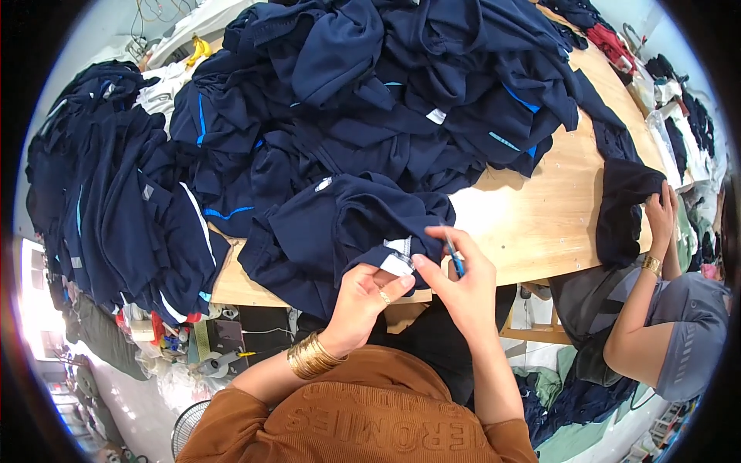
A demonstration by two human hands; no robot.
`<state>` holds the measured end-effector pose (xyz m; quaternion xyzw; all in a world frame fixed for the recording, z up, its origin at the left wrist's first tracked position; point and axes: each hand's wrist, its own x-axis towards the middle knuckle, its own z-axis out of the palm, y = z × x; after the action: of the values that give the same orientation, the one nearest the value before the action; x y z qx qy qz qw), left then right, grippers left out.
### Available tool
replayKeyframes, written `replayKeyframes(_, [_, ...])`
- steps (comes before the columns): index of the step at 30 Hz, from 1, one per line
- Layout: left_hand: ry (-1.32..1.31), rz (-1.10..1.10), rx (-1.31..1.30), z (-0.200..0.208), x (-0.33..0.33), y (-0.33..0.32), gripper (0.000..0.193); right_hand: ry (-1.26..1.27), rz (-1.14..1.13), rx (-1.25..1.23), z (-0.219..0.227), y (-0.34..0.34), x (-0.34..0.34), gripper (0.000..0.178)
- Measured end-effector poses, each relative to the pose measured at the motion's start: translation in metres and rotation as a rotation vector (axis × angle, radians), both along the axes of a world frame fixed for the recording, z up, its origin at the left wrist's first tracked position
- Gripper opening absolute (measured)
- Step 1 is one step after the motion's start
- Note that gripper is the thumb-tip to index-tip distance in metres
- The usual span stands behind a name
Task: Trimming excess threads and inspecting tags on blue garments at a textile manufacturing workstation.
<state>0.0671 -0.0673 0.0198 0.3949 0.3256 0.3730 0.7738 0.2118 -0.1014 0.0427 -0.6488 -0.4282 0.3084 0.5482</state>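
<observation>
A dark navy garment (309,231) lies at the near edge of the table in front of me. My left hand (363,301) is closed in a pinch on its edge, beside a white label (397,264). Just right of the label is my right hand (467,289), its fingers curled around small blue-handled thread snips (457,264). The thumb of that hand is close to the label; whether it touches the cloth I cannot tell. The snips' thin tip points up and away from me, and part of the handle is hidden in the palm.
A large heap of navy garments (340,62) covers the far side of the wooden table (532,224). Another pile (123,201) hangs over the left edge. At right, a co-worker's hands (660,216) handle a dark garment (621,201). Bananas (198,49) lie at far left.
</observation>
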Motion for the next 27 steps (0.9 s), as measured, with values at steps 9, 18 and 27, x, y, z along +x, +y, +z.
replayKeyframes(9, [0.0,-0.064,-0.223,0.005,-0.003,0.014,0.012,0.049,0.031,0.046,-0.013,-0.001,0.002,0.011])
replayKeyframes(18, [-0.153,0.083,-0.124,0.006,0.001,0.015,0.01,0.415,-0.176,-0.086,-0.06,-0.03,-0.014,0.012])
replayKeyframes(27, [0.105,-0.012,0.065,0.007,-0.005,0.015,0.011,0.012,-0.165,-0.033,-0.032,-0.042,0.02,0.017])
